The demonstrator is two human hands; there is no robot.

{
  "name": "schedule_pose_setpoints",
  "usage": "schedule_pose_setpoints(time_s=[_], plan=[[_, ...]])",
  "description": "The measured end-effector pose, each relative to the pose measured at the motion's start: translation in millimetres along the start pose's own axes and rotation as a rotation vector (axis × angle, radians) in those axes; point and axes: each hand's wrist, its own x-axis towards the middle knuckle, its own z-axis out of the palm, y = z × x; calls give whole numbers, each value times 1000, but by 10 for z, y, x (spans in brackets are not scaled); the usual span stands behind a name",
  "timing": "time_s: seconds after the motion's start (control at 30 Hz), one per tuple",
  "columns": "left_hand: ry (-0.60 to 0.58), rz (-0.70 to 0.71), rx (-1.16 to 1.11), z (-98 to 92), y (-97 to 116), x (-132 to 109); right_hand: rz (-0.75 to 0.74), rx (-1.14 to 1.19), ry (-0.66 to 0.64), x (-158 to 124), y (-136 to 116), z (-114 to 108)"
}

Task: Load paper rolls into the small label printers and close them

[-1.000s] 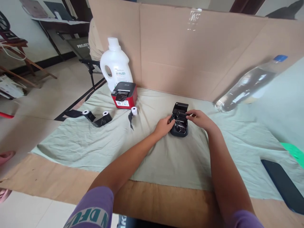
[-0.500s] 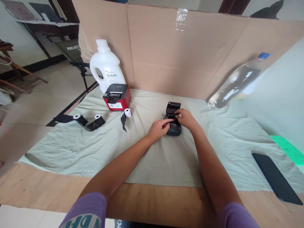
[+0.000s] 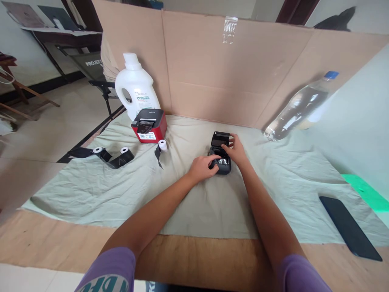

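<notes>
A small black printer [image 3: 221, 164] sits mid-table on the pale green cloth [image 3: 91, 190] with its lid [image 3: 219, 138] raised. A black-wrapped roll lies in its open bay. My left hand [image 3: 203, 167] curls around the printer's left front side, fingers closed on the body. My right hand [image 3: 235, 148] rests on the right side, its fingers touching the edge of the raised lid.
A red and black printer [image 3: 148, 125] and a white jug [image 3: 136, 90] stand at the back left. Three paper rolls [image 3: 121, 156] with black wrappers lie left of centre. A clear bottle [image 3: 299, 106] leans on the cardboard wall [image 3: 212, 73]. A dark phone [image 3: 349, 227] lies at the right.
My right hand has moved from the roll in the bay up to the lid's edge. My left hand has stayed on the printer's left side. The camera has shifted slightly.
</notes>
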Motion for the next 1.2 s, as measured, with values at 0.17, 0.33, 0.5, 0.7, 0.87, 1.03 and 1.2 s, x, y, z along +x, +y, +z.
schedule_pose_setpoints(time_s=[0.17, 0.33, 0.5, 0.7, 0.87, 1.03, 1.2], plan=[[-10, -21, 11, -9, 21, 1, 90, 98, -147, -1, 25, 60], [3, -7, 25, 10, 14, 0, 103, 92, -128, 23, 89, 116], [8, -39, 98, 17, 9, 20, 88, 58, -85, 20, 103, 118], [-17, 41, 232, -43, 12, 60, 100, 158, -48, 7, -26, 67], [-55, 262, 304, -118, -21, 24, 111, 273, -90, -62, -76, -72], [-54, 385, 318, -137, -45, -7, -6, 212, -226, -254, 46, -177], [-40, 452, 336, -109, -71, -6, 56, 360, -326, -337, 149, -164]])
